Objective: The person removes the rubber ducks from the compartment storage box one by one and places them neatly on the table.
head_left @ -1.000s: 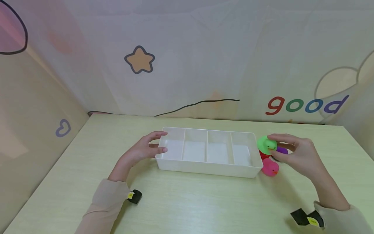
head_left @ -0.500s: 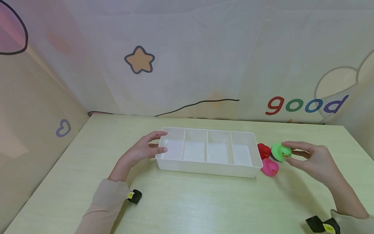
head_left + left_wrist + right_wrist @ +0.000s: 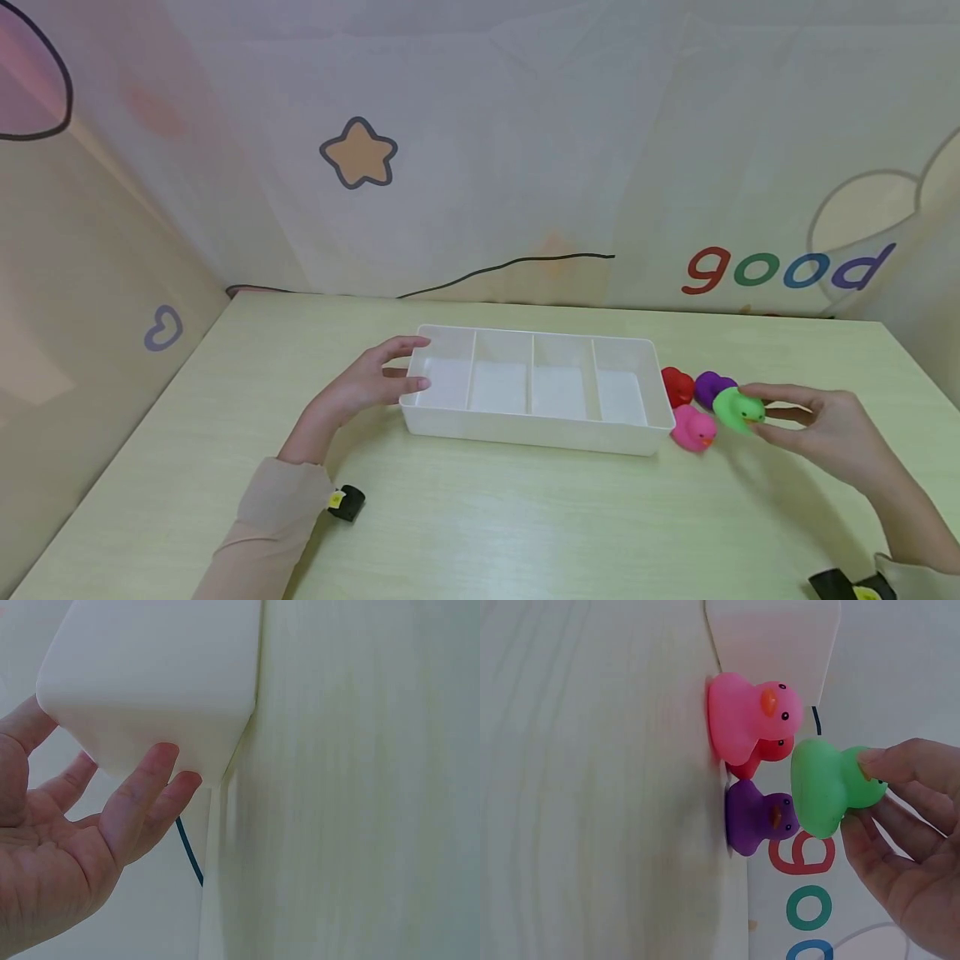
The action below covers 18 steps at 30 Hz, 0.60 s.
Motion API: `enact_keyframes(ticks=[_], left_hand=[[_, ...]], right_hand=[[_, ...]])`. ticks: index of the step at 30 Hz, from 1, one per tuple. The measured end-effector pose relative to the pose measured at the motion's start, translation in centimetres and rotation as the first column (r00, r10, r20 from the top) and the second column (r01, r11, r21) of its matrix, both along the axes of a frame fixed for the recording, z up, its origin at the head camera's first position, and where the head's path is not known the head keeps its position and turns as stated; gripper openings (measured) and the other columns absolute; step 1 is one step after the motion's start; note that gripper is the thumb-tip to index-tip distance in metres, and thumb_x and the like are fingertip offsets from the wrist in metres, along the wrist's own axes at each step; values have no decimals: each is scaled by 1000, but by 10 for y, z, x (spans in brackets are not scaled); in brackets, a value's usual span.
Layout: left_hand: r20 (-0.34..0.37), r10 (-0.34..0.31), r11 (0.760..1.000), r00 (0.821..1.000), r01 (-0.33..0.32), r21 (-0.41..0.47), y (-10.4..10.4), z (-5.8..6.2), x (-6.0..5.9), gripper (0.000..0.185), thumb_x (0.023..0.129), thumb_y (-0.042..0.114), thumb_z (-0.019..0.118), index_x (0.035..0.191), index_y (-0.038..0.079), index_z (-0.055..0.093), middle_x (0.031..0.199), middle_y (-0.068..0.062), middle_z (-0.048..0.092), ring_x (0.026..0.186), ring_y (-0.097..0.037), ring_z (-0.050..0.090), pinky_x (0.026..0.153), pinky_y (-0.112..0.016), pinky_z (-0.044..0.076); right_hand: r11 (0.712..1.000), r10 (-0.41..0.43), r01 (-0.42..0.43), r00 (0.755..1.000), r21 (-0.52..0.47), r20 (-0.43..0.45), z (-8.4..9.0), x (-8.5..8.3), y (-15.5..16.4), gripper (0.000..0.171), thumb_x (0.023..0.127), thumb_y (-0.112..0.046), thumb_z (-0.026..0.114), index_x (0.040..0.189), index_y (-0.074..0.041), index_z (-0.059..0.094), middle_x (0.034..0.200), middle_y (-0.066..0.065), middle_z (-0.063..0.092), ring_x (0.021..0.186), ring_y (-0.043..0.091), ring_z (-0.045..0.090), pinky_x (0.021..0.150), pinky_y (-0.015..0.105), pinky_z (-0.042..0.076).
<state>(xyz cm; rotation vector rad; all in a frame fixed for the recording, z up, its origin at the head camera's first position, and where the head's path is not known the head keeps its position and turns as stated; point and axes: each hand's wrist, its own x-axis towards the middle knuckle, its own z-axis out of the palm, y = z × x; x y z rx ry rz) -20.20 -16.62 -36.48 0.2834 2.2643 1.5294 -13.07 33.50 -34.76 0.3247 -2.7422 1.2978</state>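
Note:
My left hand [image 3: 372, 375] grips the left end of a white divided box [image 3: 536, 432]. In the left wrist view, two fingertips [image 3: 161, 757] press the outer end wall while other digits reach over the rim. My right hand [image 3: 832, 425] pinches a green rubber duck [image 3: 738, 409] between thumb and fingers. In the right wrist view the green duck [image 3: 825, 787] hangs tilted, above table level. A pink duck [image 3: 693, 428], a red duck [image 3: 677, 387] and a purple duck [image 3: 714, 387] sit clustered at the box's right end, the purple one partly hidden behind the green in the head view.
The box's compartments, split by thin dividers [image 3: 532, 375], show bare floors. The pale wooden table [image 3: 465, 517] meets a printed cloth backdrop [image 3: 480, 167] at its back edge. Another cloth side [image 3: 90, 350] stands along the left.
My right hand has carried the green duck rightward and toward me, away from the box's right end, uncovering the red duck and then the purple one. My left hand and the box stay put.

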Motion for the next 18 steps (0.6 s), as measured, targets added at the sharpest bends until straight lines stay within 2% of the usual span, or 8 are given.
enact_keyframes(ticks=[8, 18], left_hand=[[8, -1, 1000, 1000, 1, 18, 0, 0, 0, 62, 82, 27, 69, 136, 22, 38, 139, -2, 34, 122, -29, 43, 90, -44, 42], [11, -4, 1000, 1000, 4, 23, 0, -1, -1, 62, 81, 28, 69, 136, 23, 39, 139, -2, 35, 122, -29, 43, 91, -45, 41]], right_hand=[[998, -2, 0, 999, 62, 34, -7, 1, 7, 39, 72, 0, 74, 108, 9, 61, 98, -30, 56, 84, -12, 55, 66, 11, 48], [997, 29, -34, 997, 75, 72, -12, 0, 11, 40, 72, -2, 74, 107, 9, 61, 99, -31, 54, 83, -10, 56, 66, 13, 49]])
